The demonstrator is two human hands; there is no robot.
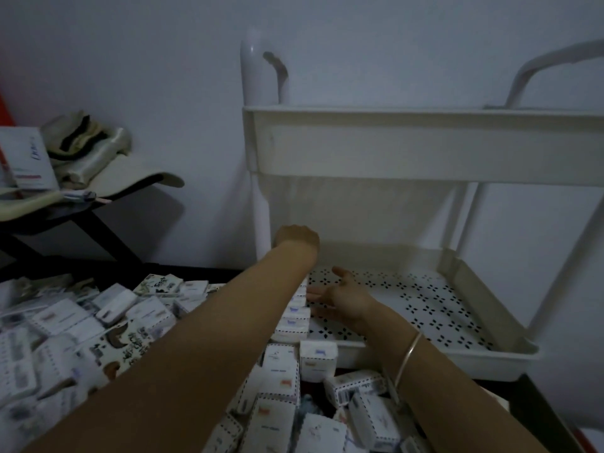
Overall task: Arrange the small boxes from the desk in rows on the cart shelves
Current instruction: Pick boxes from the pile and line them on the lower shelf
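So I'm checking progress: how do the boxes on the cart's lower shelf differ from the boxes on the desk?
The shelf boxes stand in one tidy row along the left side of the lower shelf; the desk boxes lie in a jumbled heap. The shelf boxes are few, the desk boxes many. Both are small, white, with dashed edging.

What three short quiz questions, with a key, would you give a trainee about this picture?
1. True or false: the row of boxes lies along the right side of the lower shelf, as the head view shows it.
2. Which wrist wears the bangle? A: left. B: right. C: neither.
3. What does the right hand touch with straight fingers?

Key: 1: false, it lies along the left side. 2: B. 3: the row of boxes.
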